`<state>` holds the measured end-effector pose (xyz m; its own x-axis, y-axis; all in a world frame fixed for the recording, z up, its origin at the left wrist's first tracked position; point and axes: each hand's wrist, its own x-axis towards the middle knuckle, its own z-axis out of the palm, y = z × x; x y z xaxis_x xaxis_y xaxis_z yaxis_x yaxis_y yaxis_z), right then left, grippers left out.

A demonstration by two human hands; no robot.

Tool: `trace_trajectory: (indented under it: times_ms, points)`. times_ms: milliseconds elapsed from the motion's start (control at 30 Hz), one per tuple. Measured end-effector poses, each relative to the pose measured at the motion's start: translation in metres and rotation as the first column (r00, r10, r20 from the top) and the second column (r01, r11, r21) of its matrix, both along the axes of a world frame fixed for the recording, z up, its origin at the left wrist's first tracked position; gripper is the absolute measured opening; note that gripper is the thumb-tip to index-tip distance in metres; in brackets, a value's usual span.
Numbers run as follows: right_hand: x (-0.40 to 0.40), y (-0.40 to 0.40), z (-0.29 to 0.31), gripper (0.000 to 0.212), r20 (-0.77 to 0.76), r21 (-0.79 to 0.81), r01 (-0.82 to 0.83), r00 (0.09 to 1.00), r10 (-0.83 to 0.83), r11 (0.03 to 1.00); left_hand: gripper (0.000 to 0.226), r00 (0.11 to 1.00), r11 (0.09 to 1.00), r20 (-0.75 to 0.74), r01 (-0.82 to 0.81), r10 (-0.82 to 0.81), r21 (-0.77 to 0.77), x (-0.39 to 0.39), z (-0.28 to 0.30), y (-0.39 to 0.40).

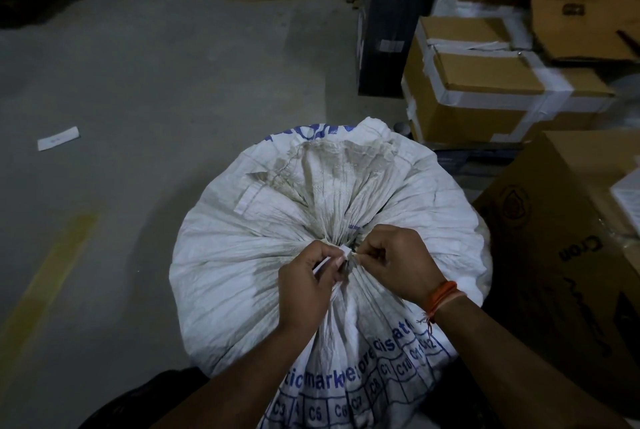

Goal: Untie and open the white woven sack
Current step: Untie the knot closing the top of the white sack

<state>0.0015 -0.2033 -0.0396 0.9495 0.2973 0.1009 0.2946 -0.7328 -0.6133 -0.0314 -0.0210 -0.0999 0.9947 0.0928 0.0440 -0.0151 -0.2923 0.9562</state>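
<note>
The white woven sack (329,221) is standing on the concrete floor (138,99), at six o'clock from the cardboard boxes (485,89). The left hand (306,285) and right hand (398,264) are meeting at its gathered neck, each pinching the white tie (343,252).

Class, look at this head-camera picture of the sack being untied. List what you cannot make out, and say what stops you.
Head view:
- The knot at the neck of the sack: covered by the fingers of the left hand and right hand.
- The sack's contents: hidden, the neck is still gathered shut.
- The blue print on the sack: cut off by the bottom edge and creased.
- The paper slip on the floor: writing too small.
</note>
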Motion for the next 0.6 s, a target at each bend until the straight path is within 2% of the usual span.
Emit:
trace_trajectory:
  times_ms: [167,600]
  points:
    - [0.001,0.004,-0.002,0.012,0.011,0.008,0.0,1.0,0.0,1.0,0.013,1.0,0.997,0.016,0.01,-0.011,0.079,-0.002,0.002,-0.001]
    - [-0.005,-0.007,0.003,0.013,-0.019,-0.03,-0.001,1.0,0.0,1.0,0.015,1.0,1.0,0.016,-0.003,0.002,0.026,-0.001,0.006,-0.004]
